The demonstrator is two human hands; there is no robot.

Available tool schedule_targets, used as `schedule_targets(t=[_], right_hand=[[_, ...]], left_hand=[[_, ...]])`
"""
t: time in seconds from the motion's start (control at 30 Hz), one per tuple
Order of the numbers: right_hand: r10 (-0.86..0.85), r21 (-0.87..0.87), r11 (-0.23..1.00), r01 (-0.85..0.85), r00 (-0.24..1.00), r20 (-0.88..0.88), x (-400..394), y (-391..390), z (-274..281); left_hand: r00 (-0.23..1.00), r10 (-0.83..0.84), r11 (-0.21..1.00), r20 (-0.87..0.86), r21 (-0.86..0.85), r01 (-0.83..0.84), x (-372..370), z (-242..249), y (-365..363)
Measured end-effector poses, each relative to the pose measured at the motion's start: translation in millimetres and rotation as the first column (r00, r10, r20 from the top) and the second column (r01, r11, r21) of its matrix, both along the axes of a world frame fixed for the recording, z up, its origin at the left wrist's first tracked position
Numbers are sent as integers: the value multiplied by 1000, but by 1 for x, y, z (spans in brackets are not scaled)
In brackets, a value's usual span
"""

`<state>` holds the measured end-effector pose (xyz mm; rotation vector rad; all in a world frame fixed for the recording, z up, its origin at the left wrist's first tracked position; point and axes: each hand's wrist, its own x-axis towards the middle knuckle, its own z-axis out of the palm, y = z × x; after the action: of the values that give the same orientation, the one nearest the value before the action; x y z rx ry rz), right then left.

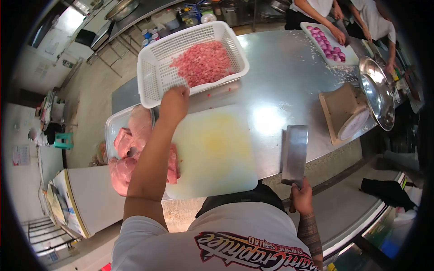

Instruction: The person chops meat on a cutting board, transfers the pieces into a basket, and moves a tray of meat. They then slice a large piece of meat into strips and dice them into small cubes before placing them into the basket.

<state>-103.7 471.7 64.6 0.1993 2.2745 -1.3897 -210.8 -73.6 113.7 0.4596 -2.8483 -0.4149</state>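
Note:
My right hand (301, 195) is closed around the handle of a cleaver (296, 151), its broad blade pointing away from me at the table's near edge. My left hand (175, 103) reaches forward over the raw meat, its fingers curled at the near rim of a white plastic basket (156, 72). Small chopped pieces of pink meat (203, 62) lie heaped in the basket. Just in front of me is a white cutting board (217, 151), stained yellowish. Left of it, large chunks of raw meat (123, 174) sit in a clear tray (112, 124), partly hidden by my left arm.
A weighing scale (346, 113) stands at the right of the steel table (266, 67), with metal bowls (377, 92) beside it. At the far right, co-workers' hands (337, 34) work over a board (346, 58) of purple onions (326, 44). A white chest (97, 194) stands at left.

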Motion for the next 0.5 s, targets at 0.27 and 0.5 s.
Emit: schedule_targets(t=[0.27,0.5], right_hand=[[104,-12,994,-105,994,-16,-9,-18,8],[101,-16,995,-100,994,32,-7,-36,0]], left_hand=[[808,146,986,571,-18,-166,51,-109,-87],[890,-122,987,439,-44,157,-46,-157,0]])
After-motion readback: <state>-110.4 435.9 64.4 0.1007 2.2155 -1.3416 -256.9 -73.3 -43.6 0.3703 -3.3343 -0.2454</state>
